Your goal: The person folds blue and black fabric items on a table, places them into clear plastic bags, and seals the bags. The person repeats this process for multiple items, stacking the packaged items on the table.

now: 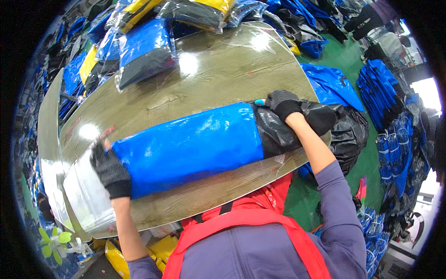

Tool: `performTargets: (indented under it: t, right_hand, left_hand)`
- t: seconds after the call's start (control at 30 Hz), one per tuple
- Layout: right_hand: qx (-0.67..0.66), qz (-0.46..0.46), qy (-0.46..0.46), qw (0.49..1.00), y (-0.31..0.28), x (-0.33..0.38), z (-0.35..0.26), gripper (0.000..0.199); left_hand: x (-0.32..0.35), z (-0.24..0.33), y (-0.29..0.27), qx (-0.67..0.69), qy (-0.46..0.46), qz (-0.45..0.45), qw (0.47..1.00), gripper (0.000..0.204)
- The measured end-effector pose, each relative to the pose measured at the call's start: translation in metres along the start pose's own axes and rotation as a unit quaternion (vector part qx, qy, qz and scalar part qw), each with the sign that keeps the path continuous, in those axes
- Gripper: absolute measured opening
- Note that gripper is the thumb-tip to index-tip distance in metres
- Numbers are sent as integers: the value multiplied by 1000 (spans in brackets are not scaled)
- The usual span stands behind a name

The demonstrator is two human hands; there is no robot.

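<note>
A long folded piece of glossy blue and black coated fabric (190, 146) lies across the wood-patterned table (232, 69). Its black end runs off the right side and hangs in loose folds. My left hand (110, 171), in a black striped glove, lies flat with its fingers stretched out over the blue end, beside a stack of clear plastic bags (88, 195). On the black part, near its far edge, my gloved right hand (281, 106) has its fingers bent around the material. A small light-blue tip shows at this hand's thumb side.
Plastic-wrapped blue, black and yellow packages (146, 49) are heaped at the table's far left. Stacked blue pieces (381, 93) stand on the right beyond the green floor (302, 197). At lower left is a small green-bladed fan (55, 244). A person (371, 18) is at the far right.
</note>
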State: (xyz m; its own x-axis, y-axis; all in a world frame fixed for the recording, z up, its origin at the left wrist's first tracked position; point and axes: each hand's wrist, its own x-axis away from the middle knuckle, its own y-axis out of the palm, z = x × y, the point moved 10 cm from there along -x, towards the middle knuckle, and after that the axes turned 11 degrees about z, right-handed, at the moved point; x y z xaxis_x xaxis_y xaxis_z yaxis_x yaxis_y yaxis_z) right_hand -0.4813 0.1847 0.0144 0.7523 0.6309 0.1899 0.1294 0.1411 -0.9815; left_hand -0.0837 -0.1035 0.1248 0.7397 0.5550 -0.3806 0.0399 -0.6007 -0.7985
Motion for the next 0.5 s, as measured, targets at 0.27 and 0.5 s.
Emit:
performTargets:
  t: [0.27,0.5]
  right_hand:
    - [23,178,-140,974,-86,51,-14,40]
    - [-73,141,-8,987,-37,51,115,57]
  left_hand:
    - [-8,321,-89,454,326,-29,829,89]
    - [-6,327,-104,505,359,-12,785,83]
